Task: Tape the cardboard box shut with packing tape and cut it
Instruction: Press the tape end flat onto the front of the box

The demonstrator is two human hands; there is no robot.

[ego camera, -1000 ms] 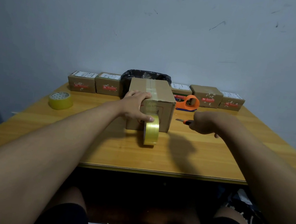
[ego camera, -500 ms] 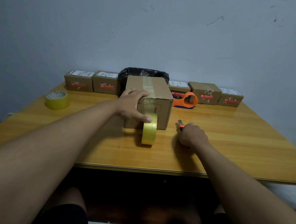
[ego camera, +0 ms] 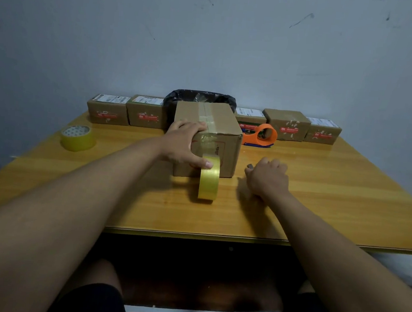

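Note:
A cardboard box stands mid-table with clear tape along its top seam and down its near face. That strip ends in a yellow tape roll standing on edge against the box front. My left hand grips the box's near left corner, its thumb pressed on the top of the roll. On the table just right of the box rests my right hand, closed around a small utility knife. Only the knife's dark tip shows, pointing left towards the box.
A second yellow tape roll lies flat at the left. An orange tape dispenser sits behind the box on the right. Several small labelled cartons and a black-lined bin line the wall. The table's front edge is near me.
My right hand has carried the knife left and nearer, from beside the dispenser down to the table close to the box. The left hand and roll have stayed put.

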